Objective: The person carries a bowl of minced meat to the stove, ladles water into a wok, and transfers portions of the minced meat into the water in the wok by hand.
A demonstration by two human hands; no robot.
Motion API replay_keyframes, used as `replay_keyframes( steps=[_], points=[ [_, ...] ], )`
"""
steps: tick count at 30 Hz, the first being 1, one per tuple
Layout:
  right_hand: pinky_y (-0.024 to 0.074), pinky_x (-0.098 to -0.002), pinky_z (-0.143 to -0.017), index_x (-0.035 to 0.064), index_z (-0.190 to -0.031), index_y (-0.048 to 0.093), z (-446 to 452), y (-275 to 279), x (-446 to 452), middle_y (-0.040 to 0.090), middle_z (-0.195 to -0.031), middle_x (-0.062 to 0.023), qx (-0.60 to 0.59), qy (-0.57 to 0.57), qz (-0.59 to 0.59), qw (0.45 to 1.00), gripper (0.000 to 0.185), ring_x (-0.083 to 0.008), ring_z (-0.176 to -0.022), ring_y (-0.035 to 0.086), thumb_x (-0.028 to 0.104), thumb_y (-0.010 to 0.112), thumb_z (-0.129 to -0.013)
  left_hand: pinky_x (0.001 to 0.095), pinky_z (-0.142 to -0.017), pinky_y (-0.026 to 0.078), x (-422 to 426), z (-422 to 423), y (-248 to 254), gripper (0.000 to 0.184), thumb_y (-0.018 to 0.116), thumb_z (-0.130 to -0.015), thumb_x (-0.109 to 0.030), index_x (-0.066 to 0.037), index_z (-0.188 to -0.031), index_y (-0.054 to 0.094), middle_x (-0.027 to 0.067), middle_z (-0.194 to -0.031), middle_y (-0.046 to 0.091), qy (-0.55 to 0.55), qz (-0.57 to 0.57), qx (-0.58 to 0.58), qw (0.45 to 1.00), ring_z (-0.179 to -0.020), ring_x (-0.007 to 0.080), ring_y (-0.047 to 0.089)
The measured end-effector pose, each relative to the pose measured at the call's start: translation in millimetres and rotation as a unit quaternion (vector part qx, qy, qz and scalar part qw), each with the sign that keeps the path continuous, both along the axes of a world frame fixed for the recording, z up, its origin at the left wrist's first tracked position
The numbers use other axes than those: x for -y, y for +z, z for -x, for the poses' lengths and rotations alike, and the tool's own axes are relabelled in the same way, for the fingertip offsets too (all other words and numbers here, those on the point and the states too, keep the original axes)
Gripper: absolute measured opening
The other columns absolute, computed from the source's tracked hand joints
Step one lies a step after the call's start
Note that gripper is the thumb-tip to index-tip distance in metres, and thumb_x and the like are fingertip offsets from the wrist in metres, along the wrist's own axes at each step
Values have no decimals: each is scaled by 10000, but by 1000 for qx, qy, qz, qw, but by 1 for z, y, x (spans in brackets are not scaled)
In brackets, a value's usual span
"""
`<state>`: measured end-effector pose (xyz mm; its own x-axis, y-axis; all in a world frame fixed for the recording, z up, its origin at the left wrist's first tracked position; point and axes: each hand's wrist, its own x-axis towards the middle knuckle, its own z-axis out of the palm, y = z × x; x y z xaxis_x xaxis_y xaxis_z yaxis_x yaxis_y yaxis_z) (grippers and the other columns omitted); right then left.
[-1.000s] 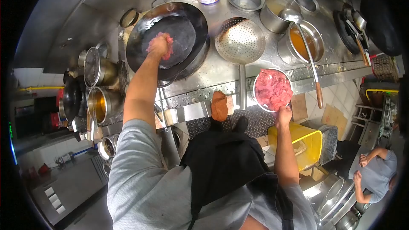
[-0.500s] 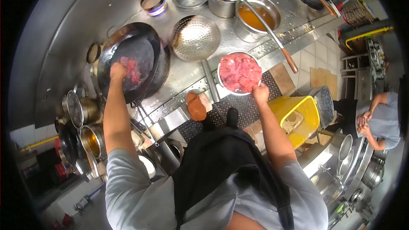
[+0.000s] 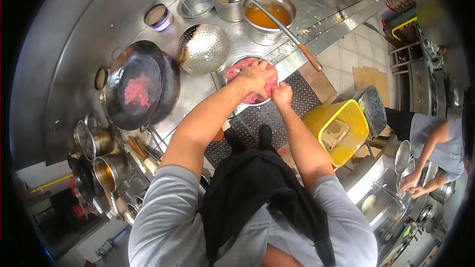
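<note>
My left hand (image 3: 255, 78) is in the metal bowl, its fingers curled into the raw meat (image 3: 270, 82); the fingertips are partly hidden. On the near right side, my right hand (image 3: 282, 95) is closed on the rim of the bowl (image 3: 254, 103) and holds it up over the counter's front edge. Pink meat pieces (image 3: 137, 90) lie together in the wok (image 3: 118, 106) to the left. A perforated strainer (image 3: 203, 49) rests between wok and bowl, its handle running under my left forearm.
Behind the bowl stand a pot of orange-brown liquid (image 3: 269, 32) and a pot of pale liquid (image 3: 222, 10), with a ladle (image 3: 287, 32) across them. A yellow bin (image 3: 363, 133) stands on the floor at right. Another person (image 3: 435, 141) works at the far right.
My left hand has left the wok and moved right into the bowl of meat; pink pieces stay in the wok. My right hand still holds the bowl, now slightly further left in view.
</note>
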<state>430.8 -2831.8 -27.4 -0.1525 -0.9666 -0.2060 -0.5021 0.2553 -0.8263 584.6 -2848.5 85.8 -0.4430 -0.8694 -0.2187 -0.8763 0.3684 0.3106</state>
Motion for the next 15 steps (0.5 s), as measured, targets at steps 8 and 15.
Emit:
replay_keyframes(
  steps=[8, 15],
  points=[
    [422, -344, -491, 6, -676, 613, 1, -3, -9, 592, -601, -70, 144, -82, -48, 985, 120, -162, -525, 538, 82, 581, -762, 538, -922, 482, -7, 15, -7, 474, 784, -644, -272, -246, -1099, 654, 93, -1210, 489, -44, -7, 58, 997, -1141, 366, 479],
    [399, -327, -467, 15, -691, 614, 6, -10, -7, 571, -603, -48, 90, -52, -19, 994, 124, -140, -512, 506, 85, 573, -784, 443, -926, 491, 19, -26, -28, 558, 768, -645, -161, -192, -1190, 656, 115, -1190, 544, -172, 110, 24, 979, -1123, 317, 532]
  ],
)
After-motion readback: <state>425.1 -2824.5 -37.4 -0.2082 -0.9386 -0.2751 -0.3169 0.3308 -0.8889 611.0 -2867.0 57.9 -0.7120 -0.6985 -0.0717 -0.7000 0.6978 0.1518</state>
